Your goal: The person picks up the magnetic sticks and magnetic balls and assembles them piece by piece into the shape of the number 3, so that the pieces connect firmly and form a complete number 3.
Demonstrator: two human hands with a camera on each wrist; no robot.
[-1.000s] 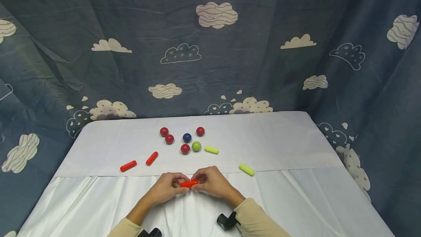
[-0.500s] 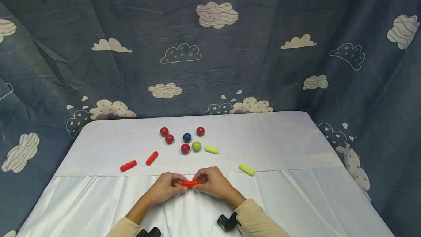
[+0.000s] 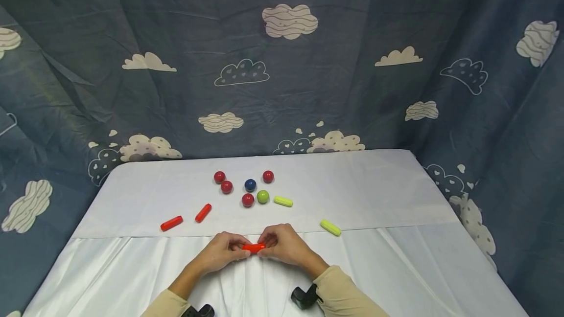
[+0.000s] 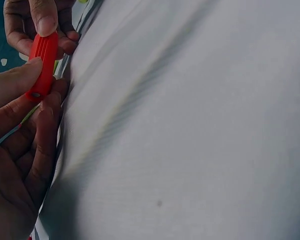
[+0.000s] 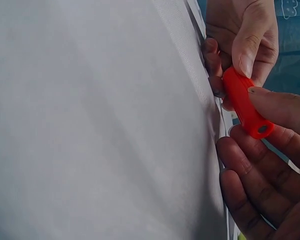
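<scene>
One short red ridged stick (image 3: 253, 248) lies between both hands above the front part of the cloth. My left hand (image 3: 222, 253) pinches its left end with thumb and fingers, and my right hand (image 3: 285, 246) pinches the right end. In the left wrist view the red stick (image 4: 44, 65) shows a small round grey spot in its end, beside the left thumb. The right wrist view has the stick (image 5: 242, 102) held from both sides, with a similar grey spot in the end by the right thumb.
Two red sticks (image 3: 171, 223) (image 3: 203, 213) lie left of centre, two yellow-green sticks (image 3: 283, 201) (image 3: 330, 227) to the right. Several red balls (image 3: 248, 200), a blue ball (image 3: 250, 185) and a green ball (image 3: 263, 196) sit farther back on the white cloth (image 3: 361, 185).
Both hands keep hold of the red stick, with only a very slight shift of it and the fingers. The loose sticks and balls lie as before.
</scene>
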